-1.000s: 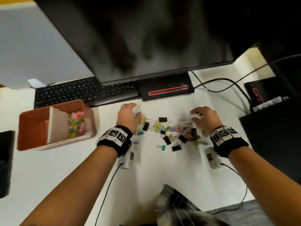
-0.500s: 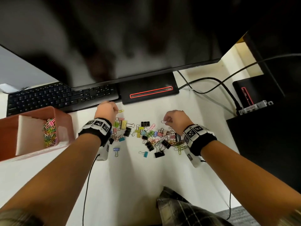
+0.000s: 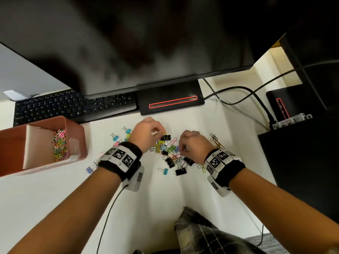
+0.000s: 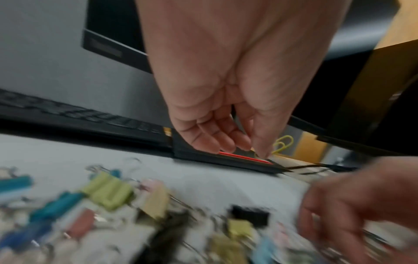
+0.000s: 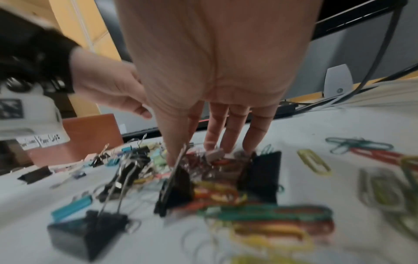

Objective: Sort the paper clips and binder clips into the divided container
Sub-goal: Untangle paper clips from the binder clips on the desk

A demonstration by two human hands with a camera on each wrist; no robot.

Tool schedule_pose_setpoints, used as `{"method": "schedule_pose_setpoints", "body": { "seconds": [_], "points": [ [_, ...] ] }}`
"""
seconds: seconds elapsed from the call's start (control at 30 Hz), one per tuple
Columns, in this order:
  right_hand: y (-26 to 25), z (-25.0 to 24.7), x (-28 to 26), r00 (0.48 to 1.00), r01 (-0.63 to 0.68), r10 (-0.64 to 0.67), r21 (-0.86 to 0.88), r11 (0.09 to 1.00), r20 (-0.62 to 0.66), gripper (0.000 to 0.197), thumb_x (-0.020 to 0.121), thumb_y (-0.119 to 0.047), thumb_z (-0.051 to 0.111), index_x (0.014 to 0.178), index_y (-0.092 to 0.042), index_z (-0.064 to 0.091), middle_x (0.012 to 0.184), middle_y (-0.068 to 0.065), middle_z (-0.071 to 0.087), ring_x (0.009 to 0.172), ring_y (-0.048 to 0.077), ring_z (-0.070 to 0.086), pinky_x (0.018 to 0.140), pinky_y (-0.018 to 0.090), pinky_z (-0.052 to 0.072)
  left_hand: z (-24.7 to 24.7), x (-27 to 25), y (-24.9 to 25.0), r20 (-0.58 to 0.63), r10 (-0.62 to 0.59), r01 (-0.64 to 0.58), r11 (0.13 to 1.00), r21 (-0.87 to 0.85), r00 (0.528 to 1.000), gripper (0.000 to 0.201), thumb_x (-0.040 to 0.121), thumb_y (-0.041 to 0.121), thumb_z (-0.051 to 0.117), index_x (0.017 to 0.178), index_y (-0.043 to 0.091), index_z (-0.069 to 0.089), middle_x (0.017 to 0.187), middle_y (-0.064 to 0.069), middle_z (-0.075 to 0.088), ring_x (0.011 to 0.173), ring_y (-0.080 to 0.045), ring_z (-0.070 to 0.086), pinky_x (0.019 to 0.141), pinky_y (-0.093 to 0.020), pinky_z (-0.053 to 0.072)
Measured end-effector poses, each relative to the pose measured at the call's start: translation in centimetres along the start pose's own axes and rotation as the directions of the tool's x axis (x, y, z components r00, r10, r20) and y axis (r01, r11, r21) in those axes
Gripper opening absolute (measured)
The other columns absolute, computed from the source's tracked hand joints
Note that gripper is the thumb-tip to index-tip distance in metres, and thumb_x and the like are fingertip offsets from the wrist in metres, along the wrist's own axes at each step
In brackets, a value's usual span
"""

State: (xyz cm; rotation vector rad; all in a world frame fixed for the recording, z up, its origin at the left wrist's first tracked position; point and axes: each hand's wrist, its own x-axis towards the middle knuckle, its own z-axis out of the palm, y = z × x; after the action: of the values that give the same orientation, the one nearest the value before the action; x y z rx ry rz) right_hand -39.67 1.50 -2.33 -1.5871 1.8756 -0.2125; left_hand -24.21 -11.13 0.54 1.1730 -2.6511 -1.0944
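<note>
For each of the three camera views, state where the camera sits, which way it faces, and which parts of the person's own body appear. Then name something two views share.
Head: worn on the head, looking forward and down at the desk; both forearms, left hand and right hand show.
Left wrist: under the left wrist, looking along the palm to fingers pinching a yellow paper clip; the right hand shows blurred at lower right.
Right wrist: under the right wrist, looking along straight fingers reaching into the clip pile; the left hand shows at left.
Shared: head and right wrist both show the divided container.

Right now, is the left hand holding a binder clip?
No, the left hand pinches a yellow paper clip between thumb and fingertips, raised off the desk, while the binder clips lie below it.
</note>
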Motion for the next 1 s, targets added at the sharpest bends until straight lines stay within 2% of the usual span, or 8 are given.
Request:
{"method": "schedule_pose_setpoints", "body": {
  "seconds": [0.1,0.2,0.33,0.5,0.63,0.73,0.87,1.0],
  "points": [
    [0.3,0.4,0.0,0.997,-0.063,0.065,0.049,0.997,-0.029,0.005,0.082,-0.013,0.062,0.084,-0.014,0.067,0.1,0.006,0.059,0.093,0.024,0.057,0.084,0.038,0.049,3.1,-1.2,1.4,0.17,0.081,-0.079,0.997,-0.02,0.982,0.011,0.078,0.02,0.07,0.075,0.028,0.065,0.095,0.01,0.055,0.087,-0.006,0.054,0.088,-0.022,0.043],
    [1.3,0.4,-0.2,0.995,-0.081,0.087,0.095,0.992,-0.055,0.006,0.079,-0.009,0.061,0.081,-0.013,0.065,0.1,0.005,0.06,0.089,0.024,0.061,0.083,0.036,0.05,4.7,-2.1,1.6,0.264,0.116,-0.135,0.989,0.056,0.957,0.009,0.08,0.017,0.067,0.075,0.023,0.062,0.102,0.005,0.06,0.095,-0.011,0.054,0.092,-0.027,0.043],
    [2.8,-0.7,-0.4,0.979,-0.13,0.149,0.14,0.982,-0.136,0.008,0.075,-0.005,0.064,0.076,-0.013,0.063,0.096,0.003,0.058,0.083,0.023,0.06,0.08,0.035,0.051,4.4,-2.8,0.7,0.155,0.101,-0.121,0.985,0.126,0.983,0.01,0.087,0.006,0.054,0.08,0.011,0.06,0.085,-0.001,0.059,0.08,-0.016,0.053,0.075,-0.026,0.047],
    [4.3,-2.4,-0.5,0.939,-0.231,0.248,0.095,0.968,-0.237,0.007,0.076,-0.011,0.068,0.074,-0.016,0.064,0.099,0.002,0.058,0.086,0.023,0.057,0.078,0.036,0.052,2.6,-4.0,-2.0,0.008,0.028,-0.028,0.996,0.086,1.0,0.013,0.082,0.002,0.06,0.075,0.013,0.061,0.076,0.004,0.054,0.069,-0.011,0.05,0.063,-0.006,0.034],
    [4.0,-2.6,-0.2,0.932,-0.246,0.248,0.04,0.968,-0.264,0.005,0.079,-0.019,0.069,0.075,-0.019,0.065,0.103,0.0,0.06,0.093,0.022,0.055,0.082,0.036,0.051,1.2,-5.0,-3.6,-0.071,-0.022,0.03,0.994,0.108,0.997,0.006,0.078,0.004,0.065,0.076,0.01,0.065,0.078,0.0,0.059,0.072,-0.015,0.052,0.07,-0.024,0.047],
    [3.2,-2.3,0.7,0.955,-0.217,0.212,-0.002,0.976,-0.206,0.003,0.082,-0.022,0.065,0.081,-0.019,0.064,0.106,0.0,0.06,0.097,0.022,0.054,0.086,0.037,0.046,1.2,-4.7,-3.1,-0.107,0.0,0.016,0.988,0.151,0.994,0.006,0.076,0.009,0.068,0.074,0.014,0.065,0.09,0.0,0.063,0.082,-0.017,0.055,0.084,-0.033,0.046],
    [2.2,-1.9,2.1,0.968,-0.215,0.209,-0.036,0.976,-0.139,0.002,0.084,-0.019,0.061,0.085,-0.018,0.063,0.104,0.001,0.061,0.101,0.023,0.053,0.09,0.037,0.041,2.4,-3.4,-0.6,-0.024,0.084,-0.082,0.994,0.073,0.996,0.01,0.077,0.005,0.064,0.072,0.014,0.063,0.088,0.0,0.061,0.082,-0.017,0.057,0.08,-0.033,0.05],
    [2.0,-2.0,2.6,0.96,-0.264,0.253,-0.084,0.961,-0.121,0.003,0.086,-0.021,0.059,0.084,-0.024,0.059,0.093,-0.002,0.067,0.1,0.022,0.052,0.089,0.037,0.037,3.9,-1.6,1.2,0.089,0.04,-0.049,0.993,0.107,0.995,0.008,0.083,0.007,0.06,0.082,0.01,0.068,0.089,-0.007,0.065,0.082,-0.022,0.061,0.078,-0.031,0.05]
  ]
}}
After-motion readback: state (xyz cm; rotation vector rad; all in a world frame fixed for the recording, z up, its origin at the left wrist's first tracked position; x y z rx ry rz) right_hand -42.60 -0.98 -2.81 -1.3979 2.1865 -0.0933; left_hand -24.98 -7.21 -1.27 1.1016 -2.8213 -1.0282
